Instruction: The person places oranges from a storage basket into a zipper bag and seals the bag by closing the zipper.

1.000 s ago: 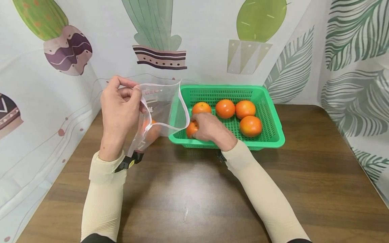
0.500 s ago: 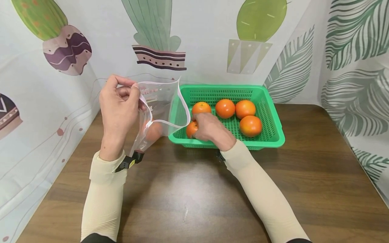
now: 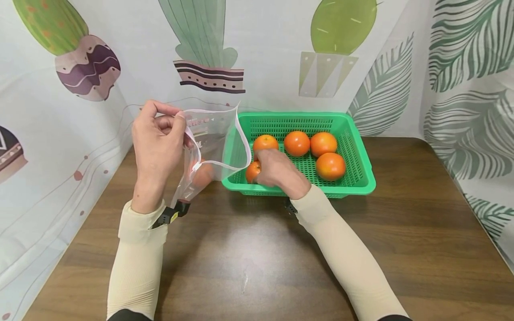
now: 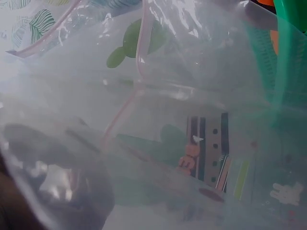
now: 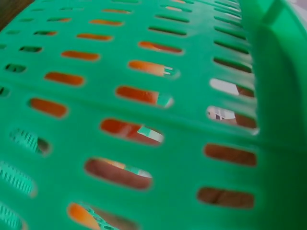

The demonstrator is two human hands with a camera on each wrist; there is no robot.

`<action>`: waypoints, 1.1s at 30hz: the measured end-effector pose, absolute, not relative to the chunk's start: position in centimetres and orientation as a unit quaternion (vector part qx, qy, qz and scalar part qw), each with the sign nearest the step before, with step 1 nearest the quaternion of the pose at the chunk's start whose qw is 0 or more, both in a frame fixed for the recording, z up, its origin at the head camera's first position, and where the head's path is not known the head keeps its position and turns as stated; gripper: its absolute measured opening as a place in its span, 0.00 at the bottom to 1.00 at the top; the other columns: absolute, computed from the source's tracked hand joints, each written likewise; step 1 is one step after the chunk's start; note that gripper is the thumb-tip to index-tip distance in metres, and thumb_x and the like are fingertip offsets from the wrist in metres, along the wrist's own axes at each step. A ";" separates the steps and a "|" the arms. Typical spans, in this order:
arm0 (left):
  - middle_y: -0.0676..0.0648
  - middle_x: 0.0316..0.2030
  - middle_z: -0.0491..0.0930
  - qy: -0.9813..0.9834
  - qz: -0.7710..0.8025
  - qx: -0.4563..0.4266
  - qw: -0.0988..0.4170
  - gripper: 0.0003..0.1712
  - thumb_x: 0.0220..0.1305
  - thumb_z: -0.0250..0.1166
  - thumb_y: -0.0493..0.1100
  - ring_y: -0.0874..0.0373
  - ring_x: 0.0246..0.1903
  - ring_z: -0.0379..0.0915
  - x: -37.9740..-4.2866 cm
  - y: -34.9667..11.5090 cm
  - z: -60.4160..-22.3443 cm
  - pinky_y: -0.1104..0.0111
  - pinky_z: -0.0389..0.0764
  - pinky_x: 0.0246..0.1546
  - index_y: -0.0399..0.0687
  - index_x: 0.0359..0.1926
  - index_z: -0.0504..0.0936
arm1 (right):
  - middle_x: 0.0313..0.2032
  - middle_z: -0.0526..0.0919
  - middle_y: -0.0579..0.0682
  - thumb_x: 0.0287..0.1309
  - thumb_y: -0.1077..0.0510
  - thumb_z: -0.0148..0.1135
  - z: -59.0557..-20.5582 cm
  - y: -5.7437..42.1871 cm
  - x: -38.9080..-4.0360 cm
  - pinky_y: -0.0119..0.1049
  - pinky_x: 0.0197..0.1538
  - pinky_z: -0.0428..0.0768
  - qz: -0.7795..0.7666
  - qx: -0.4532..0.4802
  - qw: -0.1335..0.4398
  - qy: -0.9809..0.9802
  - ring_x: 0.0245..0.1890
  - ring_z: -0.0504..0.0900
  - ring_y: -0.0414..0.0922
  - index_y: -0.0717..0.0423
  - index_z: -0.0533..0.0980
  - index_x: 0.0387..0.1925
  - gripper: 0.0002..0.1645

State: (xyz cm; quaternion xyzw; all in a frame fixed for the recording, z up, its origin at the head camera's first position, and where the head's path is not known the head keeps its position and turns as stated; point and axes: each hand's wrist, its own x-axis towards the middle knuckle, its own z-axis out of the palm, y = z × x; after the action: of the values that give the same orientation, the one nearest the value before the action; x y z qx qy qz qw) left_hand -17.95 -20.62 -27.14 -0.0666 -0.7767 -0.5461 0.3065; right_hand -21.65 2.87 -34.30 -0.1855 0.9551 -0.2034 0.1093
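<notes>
In the head view my left hand (image 3: 156, 145) pinches the rim of a clear zip bag (image 3: 221, 140), whose mouth gapes toward the basket. An orange-red tomato (image 3: 202, 174) shows through the bag's lower part. My right hand (image 3: 281, 168) reaches into the green basket (image 3: 363, 156) and grips a tomato (image 3: 252, 172) at its front left corner; the fingertips are hidden. The clear bag (image 4: 168, 100) fills most of the left wrist view. In the right wrist view, the basket's slotted wall (image 5: 187, 117) covers nearly everything, with orange and skin showing through the slots.
Several other tomatoes lie in the basket, one (image 3: 265, 143) right behind my right hand and another (image 3: 331, 166) toward the right side. The basket stands on a brown wooden table (image 3: 249, 249). A cactus-print cloth (image 3: 273, 53) hangs close behind it.
The bag's mouth has swayed slightly in my left hand. My right hand stays at the same tomato in the basket, with almost no movement.
</notes>
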 end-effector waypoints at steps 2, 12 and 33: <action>0.54 0.17 0.83 -0.778 -0.545 -0.069 0.306 0.03 0.72 0.62 0.34 0.59 0.10 0.75 -17.9 -20.6 -27.2 0.76 0.73 0.13 0.46 0.42 0.80 | 0.36 0.83 0.49 0.53 0.66 0.70 -34.3 2.8 -21.6 0.40 0.41 0.78 -0.200 -0.183 0.109 0.956 0.38 0.78 0.50 0.55 0.80 0.48 0.19; 0.55 0.17 0.83 -0.783 -0.538 -0.071 0.304 0.03 0.72 0.63 0.34 0.59 0.10 0.75 -18.0 -20.6 -27.2 0.76 0.71 0.12 0.47 0.42 0.80 | 0.37 0.83 0.50 0.53 0.68 0.69 -34.4 2.7 -21.6 0.40 0.41 0.77 -0.207 -0.177 0.113 0.956 0.38 0.77 0.50 0.56 0.80 0.51 0.21; 0.54 0.17 0.83 -0.783 -0.542 -0.068 0.296 0.03 0.72 0.64 0.34 0.59 0.10 0.76 -17.9 -20.5 -27.2 0.75 0.72 0.13 0.47 0.41 0.80 | 0.34 0.77 0.52 0.56 0.67 0.66 -34.2 2.8 -21.4 0.41 0.40 0.76 -0.188 -0.154 0.136 0.961 0.36 0.75 0.51 0.54 0.74 0.42 0.14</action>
State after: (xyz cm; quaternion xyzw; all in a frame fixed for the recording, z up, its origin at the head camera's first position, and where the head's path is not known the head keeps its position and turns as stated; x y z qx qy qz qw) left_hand -17.93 -20.52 -27.23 -0.0680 -0.7834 -0.5420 0.2963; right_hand -21.42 2.77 -34.23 -0.1535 0.9606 -0.1878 0.1360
